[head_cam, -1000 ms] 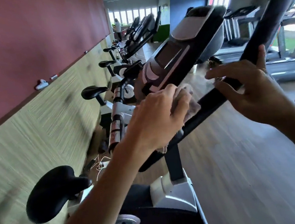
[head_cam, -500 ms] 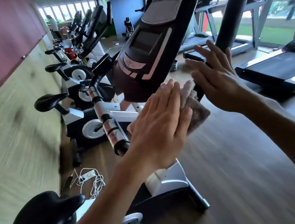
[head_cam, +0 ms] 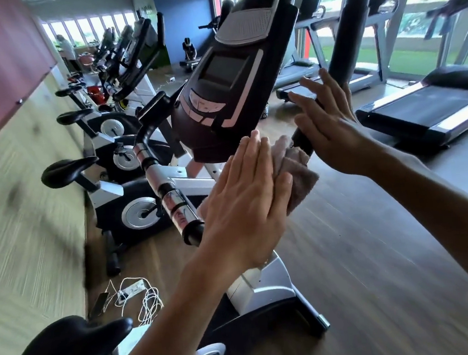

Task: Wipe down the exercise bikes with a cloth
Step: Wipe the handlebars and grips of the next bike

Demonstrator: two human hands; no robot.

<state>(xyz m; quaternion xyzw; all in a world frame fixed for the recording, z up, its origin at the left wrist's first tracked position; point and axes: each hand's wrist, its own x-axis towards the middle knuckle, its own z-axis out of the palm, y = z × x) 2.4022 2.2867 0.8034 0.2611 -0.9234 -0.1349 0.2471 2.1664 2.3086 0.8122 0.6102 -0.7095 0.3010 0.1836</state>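
Note:
An exercise bike stands right in front of me, its dark console (head_cam: 235,75) tilted up and its black seat (head_cam: 64,353) at the lower left. My left hand (head_cam: 246,201) lies flat with straight fingers on a pinkish-brown cloth (head_cam: 294,172), pressing it against the handlebar area just below the console. My right hand (head_cam: 333,129) is open too, its straight fingers resting against the black right handlebar (head_cam: 352,25). The left handlebar (head_cam: 168,188), chrome and black, sticks out beside my left hand.
More exercise bikes (head_cam: 124,170) line the wall on the left, a person (head_cam: 66,53) standing at the far end. Treadmills (head_cam: 419,107) stand at the right by the windows. A power strip and white cables (head_cam: 135,293) lie on the wooden floor.
A second ago my left hand gripped the cloth and my right hand gripped the handlebar; both hands have since flattened out. My view has swung right and come closer.

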